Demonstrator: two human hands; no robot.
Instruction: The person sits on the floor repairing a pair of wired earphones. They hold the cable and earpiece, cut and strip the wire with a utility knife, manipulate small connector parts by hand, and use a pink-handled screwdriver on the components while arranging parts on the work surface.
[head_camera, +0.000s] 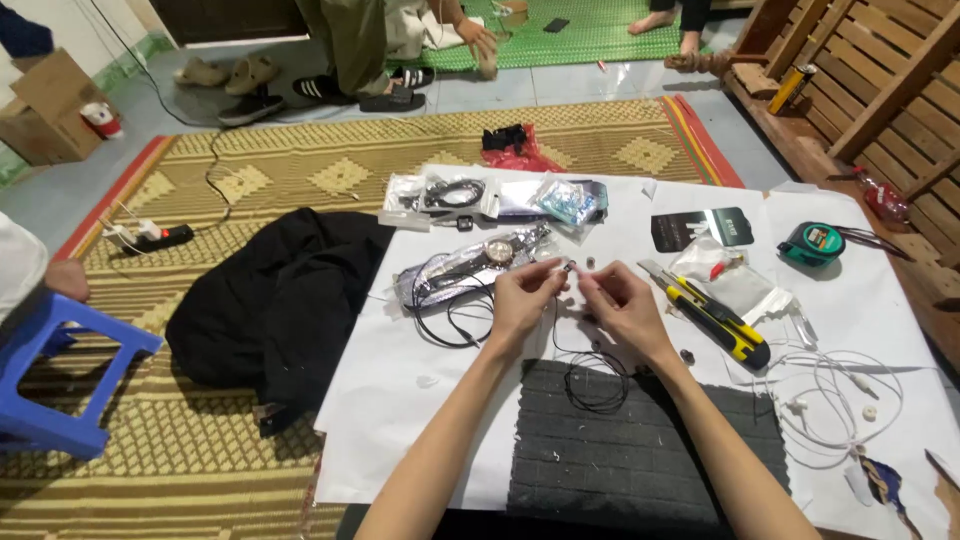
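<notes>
Black earphone cable (590, 385) pinched between both hands, above white sheet (420, 380).

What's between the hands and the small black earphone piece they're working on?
Nothing visible. Left hand and right hand both pinch the earphone piece directly; its black cable hangs down between them onto the grey mat.

The tiny part (570, 268) pinched between both hands' fingertips is too small to identify.
</notes>
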